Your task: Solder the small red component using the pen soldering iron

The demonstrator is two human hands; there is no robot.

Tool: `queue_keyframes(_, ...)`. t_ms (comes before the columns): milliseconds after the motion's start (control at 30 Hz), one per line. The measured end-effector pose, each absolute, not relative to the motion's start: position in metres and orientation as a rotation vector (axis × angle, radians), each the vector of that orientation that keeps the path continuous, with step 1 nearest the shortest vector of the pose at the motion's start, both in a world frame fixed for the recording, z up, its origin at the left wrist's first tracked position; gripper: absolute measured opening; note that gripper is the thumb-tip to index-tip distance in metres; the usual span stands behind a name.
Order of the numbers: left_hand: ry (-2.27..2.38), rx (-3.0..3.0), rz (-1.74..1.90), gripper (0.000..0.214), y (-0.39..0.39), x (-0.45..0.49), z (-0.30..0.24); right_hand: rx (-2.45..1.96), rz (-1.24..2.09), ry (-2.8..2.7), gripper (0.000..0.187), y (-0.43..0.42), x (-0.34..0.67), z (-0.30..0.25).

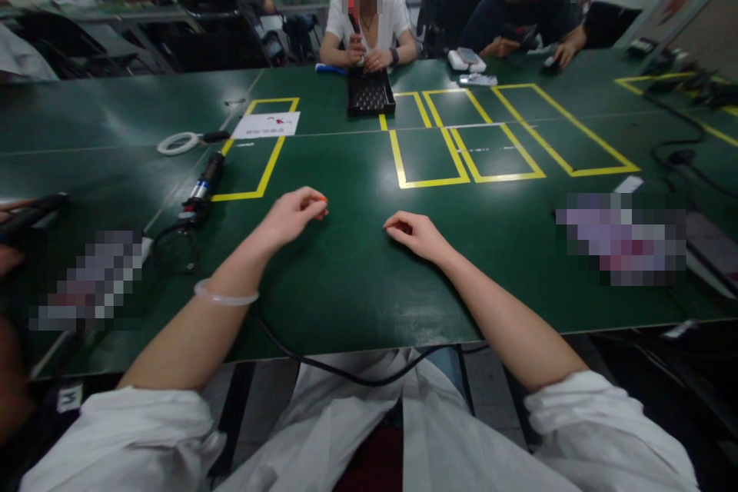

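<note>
Both my hands rest on the green table (346, 277) in front of me. My left hand (294, 214) has its fingers curled and pinches a small orange thing (321, 202) at the fingertips. A pale bangle (224, 295) circles my left wrist. My right hand (416, 234) lies a short way to the right, fingers curled inward into a loose fist, and I cannot make out anything in it. The two hands are apart, with bare green table between them.
A black electric screwdriver (203, 187) with its cable lies left of my left hand. Yellow tape boxes (430, 183) mark the table. A black tray (370, 96) sits before a person opposite who holds a tool. A white tape roll (177, 143) and paper sheet (266, 124) lie far left.
</note>
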State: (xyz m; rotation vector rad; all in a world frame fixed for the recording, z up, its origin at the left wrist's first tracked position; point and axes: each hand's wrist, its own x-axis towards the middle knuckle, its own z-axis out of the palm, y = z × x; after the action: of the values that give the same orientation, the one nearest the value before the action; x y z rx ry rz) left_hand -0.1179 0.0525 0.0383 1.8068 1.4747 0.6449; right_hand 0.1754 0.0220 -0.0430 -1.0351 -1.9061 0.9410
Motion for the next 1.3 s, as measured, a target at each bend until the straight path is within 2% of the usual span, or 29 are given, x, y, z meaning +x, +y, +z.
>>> queue_keyframes(100, 1.152, 1.754, 0.547, 0.042, 0.038, -0.073, 0.029, -0.964, 1.114, -1.828, 0.026, 0.021, 0.174, -0.041)
queue_keyframes(233, 0.943, 1.634, 0.511, 0.063, 0.027, -0.048, 0.013, -0.847, 1.329, -1.775, 0.042, 0.020, 0.170, -0.040)
queue_keyframes(367, 0.848, 1.503, 0.524, 0.072, 0.024, -0.042, -0.002, -0.778, 1.398, -1.767, 0.034, 0.017, 0.166, -0.039)
queue_keyframes(667, 0.948, 1.370, 0.614, 0.036, 0.025, -0.044, -0.016, -0.945, 1.166, -1.817, 0.025, 0.016, 0.165, -0.035)
queue_keyframes(933, 0.956, 1.449, 0.603, 0.037, 0.024, -0.041, -0.018, -0.979, 1.078, -1.891, 0.022, 0.017, 0.164, -0.036)
queue_keyframes(1300, 0.923, 1.419, 0.664, 0.038, 0.024, -0.041, -0.023, -0.941, 1.267, -1.717, 0.031, 0.022, 0.165, -0.047)
